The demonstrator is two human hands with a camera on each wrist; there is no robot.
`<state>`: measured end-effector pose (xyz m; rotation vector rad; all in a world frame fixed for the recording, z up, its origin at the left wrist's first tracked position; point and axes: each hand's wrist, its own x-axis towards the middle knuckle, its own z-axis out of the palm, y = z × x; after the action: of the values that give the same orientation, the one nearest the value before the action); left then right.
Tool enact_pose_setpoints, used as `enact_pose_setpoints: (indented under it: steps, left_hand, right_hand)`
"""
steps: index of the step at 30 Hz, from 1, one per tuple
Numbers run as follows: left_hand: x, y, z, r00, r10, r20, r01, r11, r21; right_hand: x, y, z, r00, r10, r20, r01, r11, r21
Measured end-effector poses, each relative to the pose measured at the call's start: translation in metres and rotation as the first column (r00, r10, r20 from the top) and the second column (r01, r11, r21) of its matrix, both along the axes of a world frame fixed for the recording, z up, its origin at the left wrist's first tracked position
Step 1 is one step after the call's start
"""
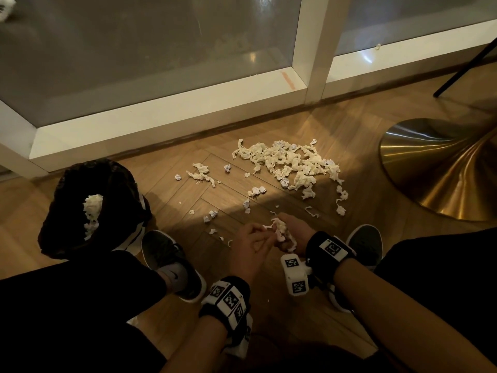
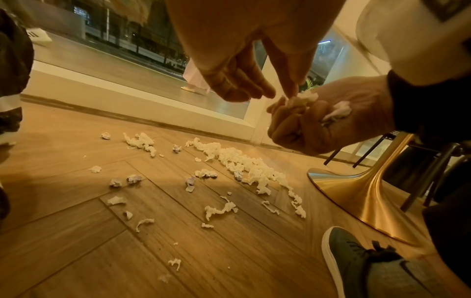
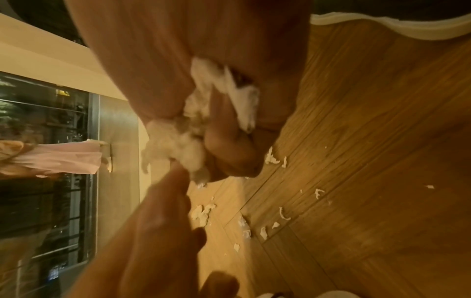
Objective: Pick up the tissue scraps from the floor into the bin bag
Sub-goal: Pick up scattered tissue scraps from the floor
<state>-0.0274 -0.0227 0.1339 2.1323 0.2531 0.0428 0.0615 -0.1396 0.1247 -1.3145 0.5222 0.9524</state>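
Observation:
My right hand (image 1: 295, 227) (image 2: 318, 131) (image 3: 229, 141) is curled around a wad of white tissue scraps (image 1: 282, 234) (image 2: 308, 96) (image 3: 175, 147) low over the wooden floor. My left hand (image 1: 255, 242) (image 2: 267, 94) sits just left of it, fingers relaxed, with one fingertip (image 3: 173, 181) touching the wad. A large heap of tissue scraps (image 1: 290, 165) (image 2: 242, 161) lies ahead, and smaller bits (image 1: 201, 173) are scattered to its left. The black bin bag (image 1: 80, 184) stands open at the far left with tissue (image 1: 91, 211) inside.
A brass table base (image 1: 443, 170) (image 2: 356, 191) flares out on the right, close to the heap. My shoes (image 1: 172, 262) (image 1: 368, 243) flank the hands. A white window frame (image 1: 161, 125) runs along the far edge of the floor. A black leg (image 1: 462, 68) slants at top right.

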Motion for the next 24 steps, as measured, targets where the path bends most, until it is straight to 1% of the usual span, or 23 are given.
enact_pose_setpoints:
  steps: [2, 3, 5, 7, 9, 10, 11, 12, 13, 14, 17, 20, 21, 22, 23, 24]
  left_hand:
    - [0.002, 0.001, -0.006, 1.000, 0.016, 0.018, -0.015, 1.000, -0.009]
    - [0.002, 0.000, -0.006, 1.000, 0.019, 0.008, -0.019, 1.000, -0.007]
    - [0.003, 0.000, -0.006, 1.000, 0.026, -0.006, -0.026, 1.000, -0.003]
    - [0.002, 0.000, -0.006, 0.999, 0.037, -0.019, -0.037, 0.999, 0.022]
    - [0.002, -0.001, -0.004, 0.998, 0.056, -0.040, -0.053, 0.997, 0.063]
    - [0.002, -0.001, -0.004, 0.995, 0.089, -0.054, -0.085, 0.994, 0.064]
    - [0.002, -0.001, -0.003, 0.989, 0.127, -0.080, -0.123, 0.991, 0.053]
    - [0.003, -0.001, -0.004, 0.982, 0.157, -0.102, -0.154, 0.987, 0.037]
    - [0.004, 0.000, -0.004, 0.979, 0.169, -0.116, -0.167, 0.986, 0.027]
    - [0.005, 0.001, -0.005, 0.979, 0.165, -0.119, -0.162, 0.986, 0.031]
    - [0.007, 0.008, -0.006, 0.974, 0.137, -0.178, -0.122, 0.988, 0.097]
    - [0.007, 0.013, -0.009, 0.956, 0.126, -0.264, -0.095, 0.987, 0.129]
    - [0.006, 0.014, -0.010, 0.951, 0.104, -0.291, -0.075, 0.991, 0.112]
    - [0.006, 0.013, -0.011, 0.945, 0.073, -0.320, -0.058, 0.997, 0.054]
    - [0.005, 0.011, -0.010, 0.939, 0.036, -0.342, -0.057, 0.997, -0.050]
    - [0.005, 0.009, -0.007, 0.935, 0.000, -0.353, -0.074, 0.978, -0.196]
  right_hand:
    - [-0.002, 0.003, 0.005, 0.998, 0.065, -0.025, -0.062, 0.993, 0.097]
    - [-0.003, 0.005, 0.007, 0.994, 0.101, -0.034, -0.097, 0.988, 0.118]
    - [-0.006, 0.008, 0.008, 0.978, 0.208, 0.001, -0.207, 0.973, 0.098]
    - [-0.008, 0.011, 0.010, 0.955, 0.294, 0.046, -0.296, 0.955, 0.021]
    - [-0.011, 0.012, 0.011, 0.952, 0.303, 0.038, -0.299, 0.951, -0.077]
    - [-0.013, 0.013, 0.009, 0.944, 0.330, 0.031, -0.327, 0.942, -0.070]
    - [-0.015, 0.015, 0.006, 0.949, 0.314, -0.025, -0.314, 0.949, 0.001]
    - [-0.015, 0.016, 0.003, 0.964, 0.253, -0.076, -0.249, 0.966, 0.067]
    - [-0.017, 0.017, -0.002, 0.972, 0.204, -0.114, -0.195, 0.977, 0.088]
    - [-0.017, 0.017, -0.007, 0.974, 0.195, -0.117, -0.186, 0.979, 0.083]
    - [-0.020, 0.017, -0.003, 0.956, 0.280, -0.082, -0.273, 0.958, 0.083]
    - [-0.020, 0.015, 0.002, 0.900, 0.437, -0.007, -0.437, 0.899, -0.029]
    - [-0.020, 0.015, 0.002, 0.883, 0.468, 0.033, -0.463, 0.882, -0.089]
    - [-0.020, 0.015, 0.002, 0.871, 0.483, 0.089, -0.468, 0.871, -0.146]
    - [-0.020, 0.015, 0.002, 0.865, 0.480, 0.147, -0.451, 0.872, -0.188]
    - [-0.020, 0.015, 0.002, 0.874, 0.441, 0.204, -0.402, 0.892, -0.208]
